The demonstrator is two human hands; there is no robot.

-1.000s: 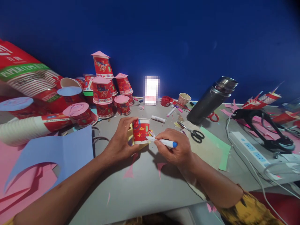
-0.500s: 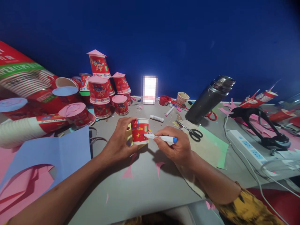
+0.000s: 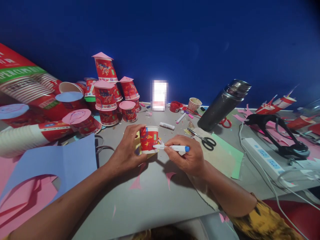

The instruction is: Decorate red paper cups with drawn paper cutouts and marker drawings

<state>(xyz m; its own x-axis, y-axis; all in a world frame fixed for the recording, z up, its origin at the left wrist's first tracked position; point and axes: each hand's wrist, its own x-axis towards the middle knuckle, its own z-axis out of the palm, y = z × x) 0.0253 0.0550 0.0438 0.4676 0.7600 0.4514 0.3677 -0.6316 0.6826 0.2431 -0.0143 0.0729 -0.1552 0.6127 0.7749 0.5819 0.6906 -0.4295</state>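
Near the middle of the table, my left hand point(image 3: 130, 146) grips a red paper cup point(image 3: 149, 139) from its left side, thumb low and fingers at the rim. The cup stands upright, with blue and yellow drawings on its wall and a small green mark near its right edge. Something yellow shows behind and under the cup, partly hidden. A white marker point(image 3: 178, 148) with a blue end lies pinched in my right hand point(image 3: 186, 155). Its tip touches or almost touches the lower right of the cup's wall.
Stacked red cups with pink paper tops point(image 3: 106, 90) rise at the back left. Blue paper point(image 3: 77, 156) lies left. Black-handled scissors point(image 3: 208, 143), a glue stick point(image 3: 167, 126) and a dark flask point(image 3: 220, 106) are to the right, with a white power strip point(image 3: 262, 156) beyond.
The marker's tip has shifted slightly down and left along the lower part of the cup's wall. My left hand keeps the cup in nearly the same place.
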